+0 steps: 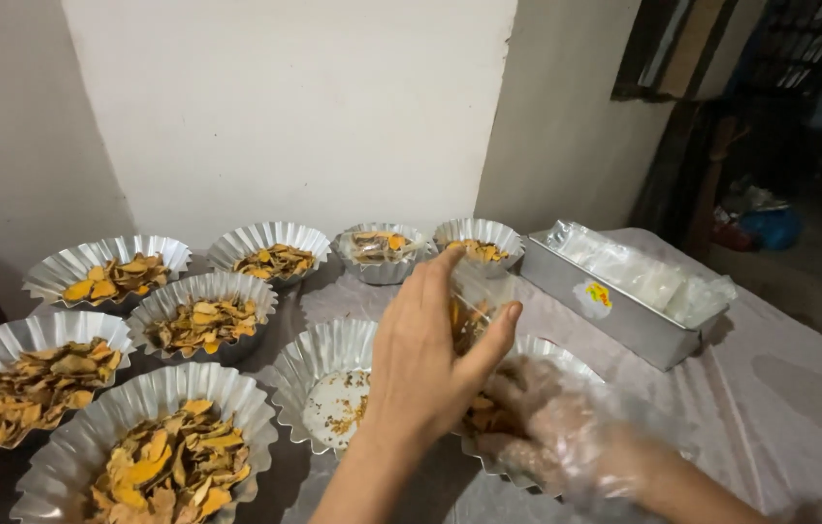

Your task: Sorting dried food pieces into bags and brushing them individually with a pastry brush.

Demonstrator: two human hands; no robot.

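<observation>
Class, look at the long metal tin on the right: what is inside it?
The rectangular metal tin holds clear plastic bags, heaped above its rim. Anything beneath them is covered.

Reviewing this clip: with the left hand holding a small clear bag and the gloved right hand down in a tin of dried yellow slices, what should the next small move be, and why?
Probably lift the gloved right hand with a pinch of slices into the clear bag. The left hand holds the bag just above that fluted tin, and the bag looks only partly filled.
</observation>
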